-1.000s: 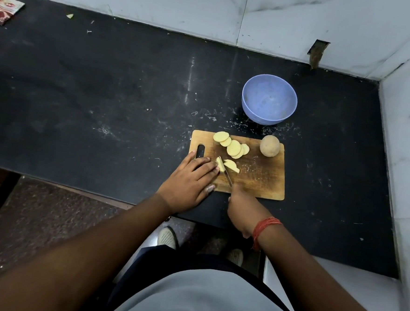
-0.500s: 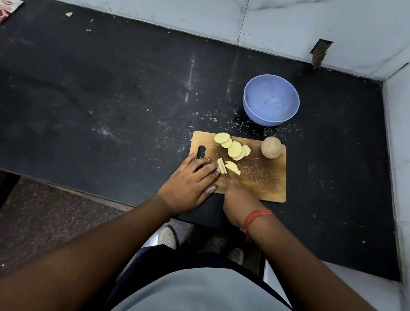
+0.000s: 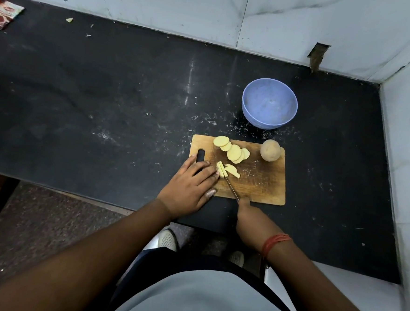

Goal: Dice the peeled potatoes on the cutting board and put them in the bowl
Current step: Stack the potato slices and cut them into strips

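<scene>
Fingers (image 3: 207, 171) of my left hand (image 3: 187, 185) flat, pinning slices (image 3: 222, 169); right hand (image 3: 249, 219) grips knife (image 3: 231, 187). Step: dicing. Next: cut crosswise, w/ fingertips clear.

Knife (image 3: 230, 187) handle hidden inside right hand (image 3: 250, 219); only thin blade shows. Board (image 3: 265, 186) near-left corner and lower end of its handle slot covered by left hand (image 3: 187, 188). Left fingertips hide near edge of cut pieces (image 3: 222, 169); contact unclear. Packet (image 3: 4, 14) cut off by left edge, print too small to read. Shoes (image 3: 169, 238) partly hidden behind arms and clothing.
</scene>
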Demonstrator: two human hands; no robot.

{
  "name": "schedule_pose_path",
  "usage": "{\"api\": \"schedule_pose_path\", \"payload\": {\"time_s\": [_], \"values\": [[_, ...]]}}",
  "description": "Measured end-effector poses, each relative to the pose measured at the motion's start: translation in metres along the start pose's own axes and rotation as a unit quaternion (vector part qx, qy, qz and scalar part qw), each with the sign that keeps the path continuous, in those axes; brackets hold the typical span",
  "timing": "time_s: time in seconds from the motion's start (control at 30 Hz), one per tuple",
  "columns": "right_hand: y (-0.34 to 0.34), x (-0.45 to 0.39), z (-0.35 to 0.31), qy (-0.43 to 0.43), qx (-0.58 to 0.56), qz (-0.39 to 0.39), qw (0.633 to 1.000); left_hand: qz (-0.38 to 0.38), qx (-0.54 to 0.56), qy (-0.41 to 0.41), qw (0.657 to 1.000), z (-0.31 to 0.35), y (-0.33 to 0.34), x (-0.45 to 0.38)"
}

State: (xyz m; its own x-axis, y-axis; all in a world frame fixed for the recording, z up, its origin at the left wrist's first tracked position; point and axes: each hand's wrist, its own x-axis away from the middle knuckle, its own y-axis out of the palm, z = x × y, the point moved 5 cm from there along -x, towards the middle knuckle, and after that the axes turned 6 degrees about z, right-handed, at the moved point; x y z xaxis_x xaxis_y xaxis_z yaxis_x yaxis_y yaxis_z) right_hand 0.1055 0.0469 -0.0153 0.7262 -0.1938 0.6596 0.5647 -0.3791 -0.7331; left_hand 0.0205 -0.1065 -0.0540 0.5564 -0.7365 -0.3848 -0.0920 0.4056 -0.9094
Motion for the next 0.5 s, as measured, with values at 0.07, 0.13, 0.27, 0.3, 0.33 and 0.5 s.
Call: {"api": "schedule_pose_path", "payload": {"time_s": [0.07, 0.13, 0.27, 0.3, 0.33, 0.5], "values": [[-0.002, 0.000, 0.003, -0.006, -0.010, 0.021, 1.000, -0.005, -0.006, 0.001, 1.000, 0.000, 0.000, 0.000], [-0.007, -0.003, 0.002, -0.003, -0.015, 0.033, 0.999, -0.006, -0.010, 0.002, 1.000, 0.001, 0.000, 0.000], [-0.015, -0.013, -0.006, -0.011, -0.029, 0.055, 0.998, -0.009, -0.007, 0.002, 1.000, 0.000, 0.000, -0.003], [-0.017, -0.015, -0.007, -0.012, -0.036, 0.058, 0.998, -0.009, -0.006, 0.001, 1.000, 0.000, 0.000, -0.003], [-0.018, -0.017, -0.009, -0.013, -0.040, 0.056, 0.998, -0.009, -0.006, 0.001, 1.000, 0.000, -0.001, -0.003], [-0.029, -0.028, -0.021, -0.014, -0.022, 0.048, 0.999, -0.024, -0.001, 0.009, 1.000, 0.000, -0.001, -0.006]]}}
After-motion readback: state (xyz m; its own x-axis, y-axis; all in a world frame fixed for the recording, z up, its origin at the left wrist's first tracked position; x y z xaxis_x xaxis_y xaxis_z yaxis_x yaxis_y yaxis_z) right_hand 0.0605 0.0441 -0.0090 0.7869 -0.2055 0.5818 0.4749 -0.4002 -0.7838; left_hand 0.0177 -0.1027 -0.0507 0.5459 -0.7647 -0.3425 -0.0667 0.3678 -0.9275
